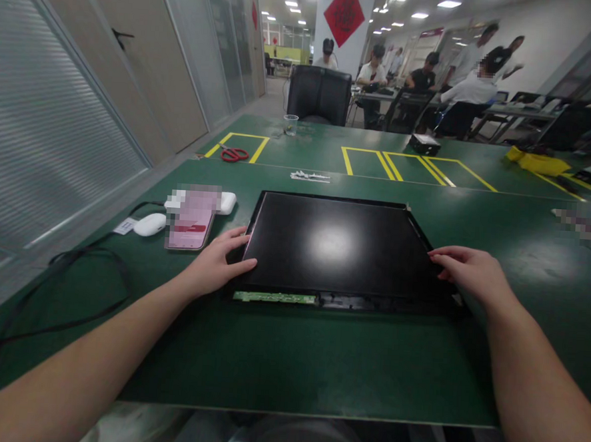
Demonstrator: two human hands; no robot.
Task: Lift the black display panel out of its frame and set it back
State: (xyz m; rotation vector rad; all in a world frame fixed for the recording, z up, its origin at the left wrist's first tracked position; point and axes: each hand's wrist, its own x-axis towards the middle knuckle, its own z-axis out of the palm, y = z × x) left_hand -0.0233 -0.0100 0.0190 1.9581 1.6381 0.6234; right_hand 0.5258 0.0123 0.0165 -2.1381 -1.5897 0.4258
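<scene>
A black LCD panel [294,247] lies flat on the green table, its glossy face up with a bright reflection. Along its near edge runs a green circuit board strip [275,298]. My left hand [219,260] rests on the panel's left edge, fingers spread, the thumb over the near left corner. At the right edge, my right hand [472,272] has thumb and forefinger pinched together on the panel's border. The other fingers of that hand are curled and partly hidden.
Left of the panel are a phone [189,231], a white rounded gadget [150,225] and a black cable [93,247]. Farther back lie red-handled scissors [235,154], white strips [310,176], a plastic cup [290,124] and a black box [424,145]. Several people sit or stand beyond.
</scene>
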